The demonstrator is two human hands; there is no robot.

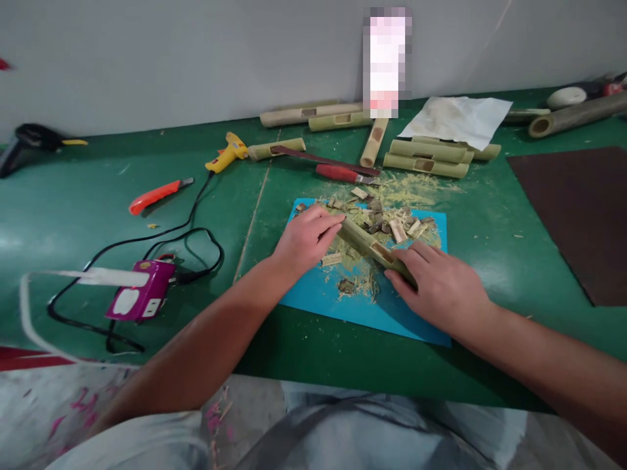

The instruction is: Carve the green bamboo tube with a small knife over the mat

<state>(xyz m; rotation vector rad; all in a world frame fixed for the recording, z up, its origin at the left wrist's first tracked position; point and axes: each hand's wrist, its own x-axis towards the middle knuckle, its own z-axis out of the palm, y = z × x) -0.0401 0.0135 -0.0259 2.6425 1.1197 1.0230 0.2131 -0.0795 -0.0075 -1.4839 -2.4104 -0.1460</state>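
Observation:
A greenish bamboo tube with a rectangular notch cut in its side lies slantwise between my hands, over a blue mat. My left hand is closed at the tube's far left end, thumb and fingers drawn together there. Around the near right end, beside the notch, my right hand is wrapped. Bamboo chips, dark bark bits and pale shavings are scattered on the mat under and behind the tube. Behind the mat rest a red-handled knife and a long flat dark strip.
More notched bamboo tubes lie at the back, some under white paper. To the left are a yellow glue gun, an orange utility knife and a purple power adapter with cables. A dark brown board lies right.

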